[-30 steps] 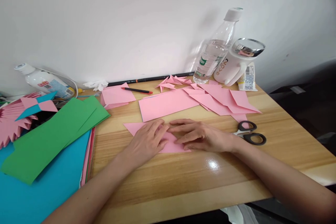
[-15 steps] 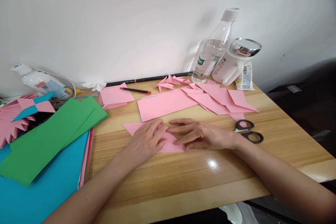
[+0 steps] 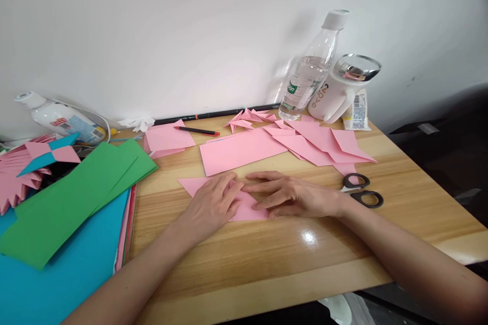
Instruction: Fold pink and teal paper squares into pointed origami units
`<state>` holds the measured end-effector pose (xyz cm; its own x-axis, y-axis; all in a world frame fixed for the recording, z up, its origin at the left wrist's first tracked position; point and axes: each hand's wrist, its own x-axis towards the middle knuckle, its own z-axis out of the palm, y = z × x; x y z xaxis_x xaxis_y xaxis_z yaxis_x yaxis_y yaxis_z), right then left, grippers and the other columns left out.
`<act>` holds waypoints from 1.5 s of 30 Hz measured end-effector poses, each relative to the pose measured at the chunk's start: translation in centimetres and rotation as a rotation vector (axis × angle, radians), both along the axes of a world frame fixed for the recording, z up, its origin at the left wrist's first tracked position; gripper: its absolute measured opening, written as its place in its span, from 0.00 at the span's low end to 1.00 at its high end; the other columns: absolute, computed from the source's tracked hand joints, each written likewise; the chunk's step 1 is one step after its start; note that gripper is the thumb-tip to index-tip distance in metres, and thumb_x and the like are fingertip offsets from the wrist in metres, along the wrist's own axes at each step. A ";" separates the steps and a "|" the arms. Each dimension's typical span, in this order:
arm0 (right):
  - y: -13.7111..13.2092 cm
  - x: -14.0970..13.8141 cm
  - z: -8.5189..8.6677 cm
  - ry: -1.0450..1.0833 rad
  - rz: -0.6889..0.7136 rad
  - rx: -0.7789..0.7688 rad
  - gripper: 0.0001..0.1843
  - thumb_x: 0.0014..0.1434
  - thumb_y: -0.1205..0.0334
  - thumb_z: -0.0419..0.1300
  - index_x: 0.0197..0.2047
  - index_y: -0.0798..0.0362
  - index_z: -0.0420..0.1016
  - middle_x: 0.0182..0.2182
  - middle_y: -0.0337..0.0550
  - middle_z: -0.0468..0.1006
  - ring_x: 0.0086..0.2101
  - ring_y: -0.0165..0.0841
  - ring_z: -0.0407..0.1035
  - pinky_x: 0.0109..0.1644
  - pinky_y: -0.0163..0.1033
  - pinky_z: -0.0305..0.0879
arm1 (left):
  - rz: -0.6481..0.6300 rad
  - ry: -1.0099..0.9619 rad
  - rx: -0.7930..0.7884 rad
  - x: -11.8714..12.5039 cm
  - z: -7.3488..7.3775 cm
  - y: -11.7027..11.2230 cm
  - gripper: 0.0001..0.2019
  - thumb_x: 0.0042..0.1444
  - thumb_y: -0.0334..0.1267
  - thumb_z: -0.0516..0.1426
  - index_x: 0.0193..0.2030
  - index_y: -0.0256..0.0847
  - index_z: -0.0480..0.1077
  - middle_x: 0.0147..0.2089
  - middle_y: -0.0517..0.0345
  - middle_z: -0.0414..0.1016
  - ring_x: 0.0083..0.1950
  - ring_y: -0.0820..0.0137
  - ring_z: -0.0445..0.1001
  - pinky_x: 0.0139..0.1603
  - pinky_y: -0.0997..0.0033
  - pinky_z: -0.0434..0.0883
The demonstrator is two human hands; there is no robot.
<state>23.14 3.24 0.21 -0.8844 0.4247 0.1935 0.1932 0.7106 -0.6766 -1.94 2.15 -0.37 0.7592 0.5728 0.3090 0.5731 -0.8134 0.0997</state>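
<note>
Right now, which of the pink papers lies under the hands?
The sheet with a sharp left corner, in front of the pink rectangle: only it is partly covered by the left hand and right hand.

My bare left hand (image 3: 215, 200) lies palm down; my bare right hand (image 3: 292, 195) points inward, fingers (image 3: 267, 188) spread and bent. Whether their fingertips touch, I can't quite tell. Both bare forearms (image 3: 148, 269) slant inward.

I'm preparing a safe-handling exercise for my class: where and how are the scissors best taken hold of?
Probably by the black loops, coming from the right: the scissors lie flat, loops facing right, while the silver blades point left.
</note>
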 end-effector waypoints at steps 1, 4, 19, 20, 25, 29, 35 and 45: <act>0.0 0.0 0.0 -0.002 0.000 0.002 0.18 0.61 0.64 0.59 0.55 0.48 0.73 0.63 0.46 0.61 0.66 0.36 0.44 0.67 0.51 0.47 | -0.002 -0.008 0.002 0.0 0.0 0.0 0.16 0.64 0.35 0.48 0.55 0.31 0.64 0.54 0.38 0.68 0.54 0.56 0.70 0.50 0.54 0.74; -0.1 0.0 0.1 -0.019 -0.008 0.003 0.17 0.62 0.64 0.59 0.54 0.50 0.73 0.63 0.47 0.61 0.66 0.36 0.44 0.67 0.51 0.47 | -0.005 -0.017 0.011 0.1 0.1 0.0 0.16 0.64 0.34 0.47 0.55 0.31 0.64 0.53 0.38 0.69 0.53 0.56 0.71 0.49 0.54 0.74; -0.1 -0.1 0.1 -0.012 0.005 0.009 0.15 0.62 0.63 0.59 0.52 0.51 0.75 0.63 0.48 0.61 0.66 0.36 0.44 0.67 0.51 0.46 | -0.005 -0.002 0.025 0.1 0.1 0.0 0.16 0.64 0.34 0.47 0.55 0.31 0.64 0.53 0.39 0.68 0.53 0.57 0.70 0.50 0.56 0.73; -0.1 -0.1 0.1 -0.016 0.003 0.008 0.15 0.62 0.63 0.59 0.52 0.51 0.75 0.63 0.48 0.60 0.66 0.36 0.44 0.67 0.51 0.46 | -0.003 -0.002 0.023 0.1 0.2 0.0 0.16 0.64 0.34 0.47 0.55 0.31 0.64 0.53 0.39 0.68 0.53 0.57 0.70 0.50 0.56 0.73; -0.1 -0.1 0.1 -0.044 -0.010 -0.001 0.15 0.62 0.63 0.59 0.52 0.48 0.75 0.63 0.44 0.60 0.66 0.35 0.43 0.67 0.51 0.46 | 0.005 -0.006 -0.014 0.1 0.3 0.0 0.16 0.64 0.34 0.47 0.56 0.33 0.64 0.54 0.40 0.68 0.54 0.58 0.70 0.50 0.55 0.73; -0.2 -0.2 0.3 -0.040 -0.002 0.010 0.14 0.63 0.63 0.58 0.51 0.51 0.75 0.63 0.47 0.60 0.66 0.36 0.44 0.68 0.51 0.46 | 0.004 -0.006 -0.019 0.1 0.4 0.0 0.16 0.63 0.33 0.47 0.55 0.32 0.64 0.53 0.39 0.69 0.54 0.57 0.70 0.51 0.55 0.73; -0.2 -0.2 0.2 -0.035 -0.005 0.006 0.15 0.62 0.63 0.59 0.52 0.48 0.75 0.63 0.45 0.60 0.66 0.35 0.45 0.68 0.51 0.45 | 0.008 -0.011 -0.034 0.0 0.4 0.0 0.16 0.63 0.34 0.47 0.56 0.34 0.64 0.54 0.41 0.68 0.54 0.58 0.70 0.52 0.55 0.73; 0.0 -0.2 0.3 -0.009 -0.008 -0.025 0.15 0.63 0.65 0.58 0.52 0.47 0.75 0.62 0.44 0.62 0.65 0.35 0.46 0.67 0.51 0.46 | 0.014 -0.025 -0.083 0.0 0.2 0.1 0.16 0.61 0.34 0.49 0.55 0.35 0.64 0.54 0.41 0.68 0.54 0.57 0.70 0.51 0.54 0.73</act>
